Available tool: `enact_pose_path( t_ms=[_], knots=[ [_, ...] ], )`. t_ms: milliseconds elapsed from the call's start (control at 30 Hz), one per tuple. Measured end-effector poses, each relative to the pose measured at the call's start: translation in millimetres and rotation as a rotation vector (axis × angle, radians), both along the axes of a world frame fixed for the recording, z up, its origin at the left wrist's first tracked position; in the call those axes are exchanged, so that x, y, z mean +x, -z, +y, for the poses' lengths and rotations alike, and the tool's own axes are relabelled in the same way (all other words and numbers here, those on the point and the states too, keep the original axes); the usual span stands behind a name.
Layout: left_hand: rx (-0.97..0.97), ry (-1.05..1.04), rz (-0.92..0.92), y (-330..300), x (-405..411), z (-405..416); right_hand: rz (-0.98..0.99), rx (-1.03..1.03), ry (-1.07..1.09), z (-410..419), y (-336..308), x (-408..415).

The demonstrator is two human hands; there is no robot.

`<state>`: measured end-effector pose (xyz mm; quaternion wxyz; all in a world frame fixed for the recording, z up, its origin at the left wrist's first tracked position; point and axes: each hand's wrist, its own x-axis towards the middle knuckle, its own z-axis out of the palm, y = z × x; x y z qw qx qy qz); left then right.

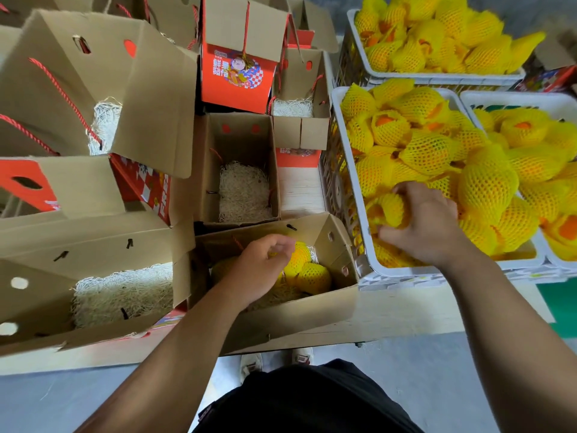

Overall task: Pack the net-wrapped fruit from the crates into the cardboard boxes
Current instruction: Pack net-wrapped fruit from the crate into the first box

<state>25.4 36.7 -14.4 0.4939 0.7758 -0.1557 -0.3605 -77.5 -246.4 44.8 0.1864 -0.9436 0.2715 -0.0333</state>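
The right hand is inside the near white crate, fingers curled around one net-wrapped fruit, with more yellow-netted fruit heaped just beyond and right of the fingers. The left hand hangs inside the open cardboard box, fingers loosely curled and holding nothing, with packed fruit just right of the fingertips on shredded paper. Further open boxes with straw-like filler stand beyond and left of the left-hand fingers on a pale platform above a grey floor.
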Motion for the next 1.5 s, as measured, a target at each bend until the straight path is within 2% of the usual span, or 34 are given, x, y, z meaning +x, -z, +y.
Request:
enact_pose_path(
  t_ms=[67, 133, 233, 300, 400, 500, 633, 733, 800, 867, 933, 1100, 1167, 1267, 1333, 1400, 1500],
  knots=[
    [-0.103, -0.095, 0.083, -9, -4, -8, -0.146, 0.055, 0.061, 14, -5, 13],
    [-0.214, -0.173, 0.175, -19, -6, -16, -0.211, 0.130, -0.001, 36, -7, 25],
    [-0.379, -0.159, 0.309, -27, -5, -19, -0.215, 0.221, -0.140, 75, -4, 37],
    [-0.442, -0.160, 0.335, -27, -3, -14, -0.189, 0.356, -0.178, 98, 2, 44],
    [-0.347, -0.332, 0.238, -25, 1, 2, -0.028, 0.700, -0.174, 119, 12, 53],
    [-0.310, -0.463, 0.226, -14, 5, 21, 0.148, 0.957, -0.179, 131, 21, 59],
    [-0.258, -0.487, 0.298, -5, 6, 32, 0.183, 1.060, -0.082, 147, 36, 68],
    [-0.164, -0.393, 0.367, 2, 7, 37, 0.252, 1.050, -0.054, 146, 48, 69],
    [-0.036, -0.310, 0.290, 4, 7, 39, 0.342, 0.970, -0.065, 144, 60, 65],
    [0.174, -0.165, 0.075, 8, 7, 40, 0.452, 0.778, -0.115, 142, 78, 63],
    [0.358, -0.013, -0.047, 13, 6, 41, 0.615, 0.528, -0.192, 142, 92, 65],
    [0.727, 0.443, -0.040, 31, 6, 29, 0.825, 0.181, -0.408, 157, 110, 77],
    [0.771, 0.624, 0.001, 30, 9, 21, 0.883, 0.085, -0.557, 164, 112, 79],
    [0.797, 0.701, 0.013, 34, 13, 14, 1.118, 0.109, -0.599, 164, 110, 81],
    [0.805, 0.690, 0.025, 42, 12, 14, 1.139, 0.085, -0.574, 159, 106, 82],
    [0.780, 0.653, 0.045, 49, 10, 14, 1.071, 0.078, -0.546, 159, 108, 81],
    [0.630, 0.503, 0.042, 50, 10, 13, 1.029, 0.069, -0.544, 165, 116, 80]
  ],
)
